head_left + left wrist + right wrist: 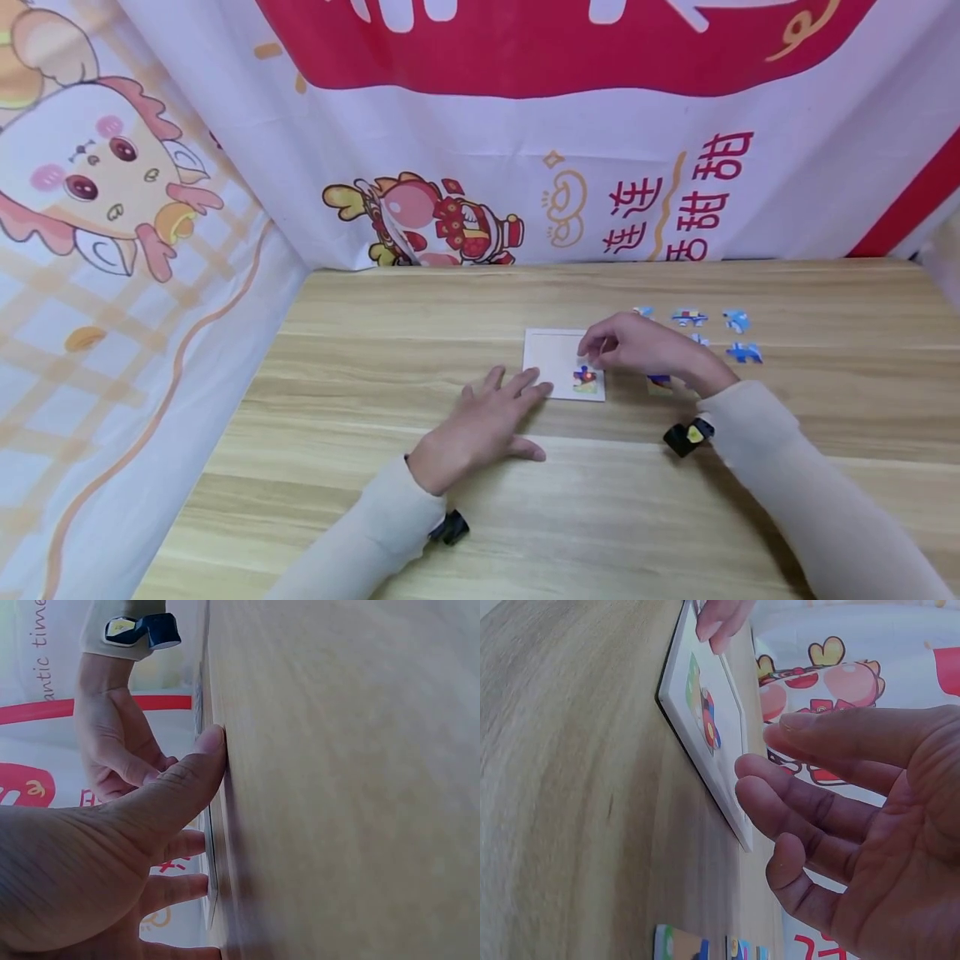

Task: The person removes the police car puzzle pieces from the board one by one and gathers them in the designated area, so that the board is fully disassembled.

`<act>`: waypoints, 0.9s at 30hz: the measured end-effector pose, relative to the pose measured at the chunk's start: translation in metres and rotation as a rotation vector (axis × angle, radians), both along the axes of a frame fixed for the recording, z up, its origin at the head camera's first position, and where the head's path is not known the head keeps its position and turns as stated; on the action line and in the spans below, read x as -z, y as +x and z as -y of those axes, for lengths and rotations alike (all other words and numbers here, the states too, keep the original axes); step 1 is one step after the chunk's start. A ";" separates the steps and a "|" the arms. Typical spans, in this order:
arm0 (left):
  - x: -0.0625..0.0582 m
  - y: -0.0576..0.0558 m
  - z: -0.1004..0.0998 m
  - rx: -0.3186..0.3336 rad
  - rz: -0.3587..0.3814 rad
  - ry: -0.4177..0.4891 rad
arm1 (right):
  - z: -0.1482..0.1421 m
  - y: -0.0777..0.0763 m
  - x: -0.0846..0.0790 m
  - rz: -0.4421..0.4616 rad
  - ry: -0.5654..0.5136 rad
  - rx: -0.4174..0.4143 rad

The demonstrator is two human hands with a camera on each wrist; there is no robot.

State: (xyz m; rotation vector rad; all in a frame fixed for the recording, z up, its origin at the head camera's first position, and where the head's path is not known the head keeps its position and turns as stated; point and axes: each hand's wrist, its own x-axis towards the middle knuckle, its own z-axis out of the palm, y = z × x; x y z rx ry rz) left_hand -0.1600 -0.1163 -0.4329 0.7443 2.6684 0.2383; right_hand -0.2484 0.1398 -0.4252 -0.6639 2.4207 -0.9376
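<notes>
A small white puzzle tray (551, 350) lies flat on the table. One colourful jigsaw piece (584, 379) sits in its near right corner; the right wrist view also shows this piece (708, 720). My left hand (480, 425) is spread, palm down, its fingertips touching the tray's left side and its thumb out over the wood. Above the tray's right side hovers my right hand (637, 346), fingers loosely bent. In the right wrist view nothing shows between the thumb and fingers of this hand (855, 802); it is apart from the piece.
Several loose jigsaw pieces lie right of the tray, among them a blue piece (744, 353), another (737, 321) behind it and a dark one (660, 383) partly under my right forearm. A printed cloth (480, 133) hangs along the table's back edge, another at the left.
</notes>
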 end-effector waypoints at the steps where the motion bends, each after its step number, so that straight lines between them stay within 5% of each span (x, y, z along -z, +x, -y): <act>1: -0.001 0.000 0.000 -0.002 0.002 0.002 | 0.001 0.000 0.001 0.001 0.004 0.002; 27: -0.001 -0.001 -0.002 -0.009 0.016 -0.008 | 0.008 -0.002 0.005 0.067 0.017 -0.003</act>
